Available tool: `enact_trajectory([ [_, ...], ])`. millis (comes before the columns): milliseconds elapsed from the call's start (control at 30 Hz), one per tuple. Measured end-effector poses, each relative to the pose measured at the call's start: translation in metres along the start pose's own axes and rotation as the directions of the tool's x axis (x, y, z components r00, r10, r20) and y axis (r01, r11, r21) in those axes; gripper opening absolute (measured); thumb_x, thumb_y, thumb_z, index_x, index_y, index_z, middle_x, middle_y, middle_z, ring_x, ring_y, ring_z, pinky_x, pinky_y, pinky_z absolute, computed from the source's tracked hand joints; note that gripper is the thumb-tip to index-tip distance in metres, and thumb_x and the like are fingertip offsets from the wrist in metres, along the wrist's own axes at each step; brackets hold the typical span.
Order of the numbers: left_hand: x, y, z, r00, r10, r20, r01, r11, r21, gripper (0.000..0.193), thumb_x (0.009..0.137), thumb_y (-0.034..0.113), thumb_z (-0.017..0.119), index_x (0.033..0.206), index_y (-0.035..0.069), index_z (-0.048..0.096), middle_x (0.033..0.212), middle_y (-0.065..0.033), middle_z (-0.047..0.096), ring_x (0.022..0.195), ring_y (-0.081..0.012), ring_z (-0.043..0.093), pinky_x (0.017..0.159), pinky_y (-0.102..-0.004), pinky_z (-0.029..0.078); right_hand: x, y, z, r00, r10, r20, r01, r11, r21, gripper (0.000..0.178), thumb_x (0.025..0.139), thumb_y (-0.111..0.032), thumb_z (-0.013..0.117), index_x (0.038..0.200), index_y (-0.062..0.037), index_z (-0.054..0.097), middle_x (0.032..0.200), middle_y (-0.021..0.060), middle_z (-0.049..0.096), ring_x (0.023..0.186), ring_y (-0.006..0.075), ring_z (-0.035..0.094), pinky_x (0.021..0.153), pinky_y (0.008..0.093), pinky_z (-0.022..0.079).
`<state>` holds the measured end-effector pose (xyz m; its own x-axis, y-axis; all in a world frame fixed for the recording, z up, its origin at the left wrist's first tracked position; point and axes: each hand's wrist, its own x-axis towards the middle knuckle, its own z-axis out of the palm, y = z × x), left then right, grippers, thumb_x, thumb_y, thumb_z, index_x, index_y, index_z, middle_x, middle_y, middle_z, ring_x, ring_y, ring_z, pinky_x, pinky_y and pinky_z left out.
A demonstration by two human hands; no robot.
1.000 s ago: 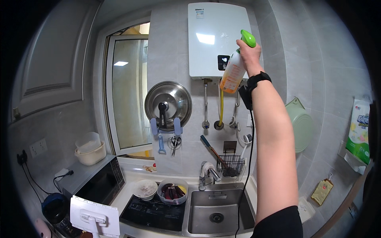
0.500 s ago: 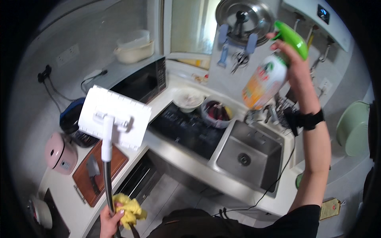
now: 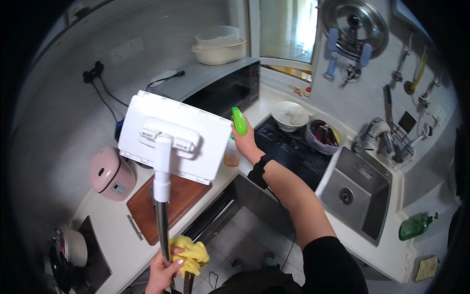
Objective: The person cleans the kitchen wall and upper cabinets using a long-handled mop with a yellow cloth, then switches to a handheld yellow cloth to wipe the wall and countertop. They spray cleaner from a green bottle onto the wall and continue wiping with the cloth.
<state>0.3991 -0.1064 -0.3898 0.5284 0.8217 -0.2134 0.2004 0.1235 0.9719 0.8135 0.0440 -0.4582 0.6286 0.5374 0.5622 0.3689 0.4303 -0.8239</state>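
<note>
My left hand (image 3: 161, 272) is closed around the pole of a flat mop (image 3: 162, 223) and a bunched yellow cloth (image 3: 191, 256). The mop's white rectangular head (image 3: 208, 134) is raised in front of the microwave (image 3: 227, 90). Just right of that head, my right hand (image 3: 248, 143) grips a spray bottle (image 3: 232, 157) by its green trigger top. Its orange-and-white lower part shows at the counter, but the mop head covers some of it. Whether the bottle rests on the counter I cannot tell.
A wooden cutting board (image 3: 188, 196) and a pink rice cooker (image 3: 113, 175) sit on the left counter. A bowl (image 3: 290, 117) and a tub with dark purple vegetables (image 3: 324, 139) stand behind the black counter section. Farther right are the sink (image 3: 360, 193) and a green bottle (image 3: 415, 227).
My right hand has brought the spray bottle from high above the sink, left and down to beside the mop head. The view has turned left. My left hand keeps its hold.
</note>
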Motion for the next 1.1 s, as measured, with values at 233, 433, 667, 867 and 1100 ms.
enact_trajectory([
  [233, 0.004, -0.008, -0.025, 0.997, -0.033, 0.077, 0.035, 0.999, -0.035, 0.025, 0.081, 0.004, 0.063, 0.106, 0.003, 0.057, 0.089, -0.0008, 0.052, 0.054, -0.0034, 0.046, 0.047, -0.0173, 0.036, 0.013, 0.142, 0.063, 0.982, 0.123, 0.144, -0.137, 0.986, 0.096, 0.064, 0.072, -0.029, 0.074, 0.123, -0.0075, 0.044, 0.107, 0.0129, 0.058, 0.100, 0.0259, 0.054, 0.087, 0.0343, 0.041],
  [433, 0.038, -0.001, -0.021, 0.982, 0.045, 0.182, -0.031, 0.996, -0.081, 0.025, 0.082, 0.003, 0.061, 0.107, 0.003, 0.056, 0.106, -0.0029, 0.046, 0.059, -0.0043, 0.050, 0.049, -0.0169, 0.039, -0.024, 0.133, 0.039, 0.976, 0.210, 0.057, -0.136, 0.792, -0.595, 0.064, 0.072, -0.026, 0.072, 0.125, -0.0057, 0.041, 0.118, 0.0206, 0.046, 0.108, 0.0337, 0.046, 0.090, 0.0386, 0.038],
  [667, 0.079, 0.010, 0.021, 0.934, 0.136, 0.330, -0.111, 0.989, -0.095, 0.028, 0.084, 0.004, 0.059, 0.111, 0.004, 0.052, 0.108, -0.0054, 0.045, 0.059, -0.0057, 0.052, 0.049, -0.0173, 0.041, -0.214, -0.026, -0.014, 0.841, 0.276, 0.466, -0.197, 0.957, -0.212, 0.018, 0.079, -0.014, 0.064, 0.095, -0.0049, 0.060, 0.090, 0.0039, 0.061, 0.081, 0.0127, 0.057, 0.073, 0.0278, 0.046],
  [867, 0.097, 0.041, 0.103, 0.810, 0.447, 0.379, -0.377, 0.893, -0.245, 0.028, 0.087, 0.006, 0.054, 0.113, 0.004, 0.045, 0.081, -0.0048, 0.055, 0.056, -0.0071, 0.049, 0.048, -0.0180, 0.039, -0.301, -0.110, -0.033, 0.757, 0.166, 0.632, -0.231, 0.973, 0.021, 0.037, 0.077, -0.012, 0.064, 0.112, -0.0041, 0.055, 0.093, 0.0059, 0.063, 0.088, 0.0157, 0.058, 0.082, 0.0310, 0.045],
  [1100, 0.067, 0.080, 0.189, 0.402, 0.797, 0.452, -0.799, 0.546, -0.252, 0.047, 0.085, 0.015, 0.056, 0.126, 0.000, 0.039, 0.118, -0.0107, 0.037, 0.097, -0.0179, 0.049, 0.070, -0.0246, 0.047, -0.296, -0.175, -0.051, 0.887, 0.457, -0.070, -0.420, 0.860, 0.290, 0.024, 0.084, -0.021, 0.064, 0.098, -0.0033, 0.054, 0.076, -0.0038, 0.055, 0.066, 0.0029, 0.048, 0.058, 0.0201, 0.041],
])
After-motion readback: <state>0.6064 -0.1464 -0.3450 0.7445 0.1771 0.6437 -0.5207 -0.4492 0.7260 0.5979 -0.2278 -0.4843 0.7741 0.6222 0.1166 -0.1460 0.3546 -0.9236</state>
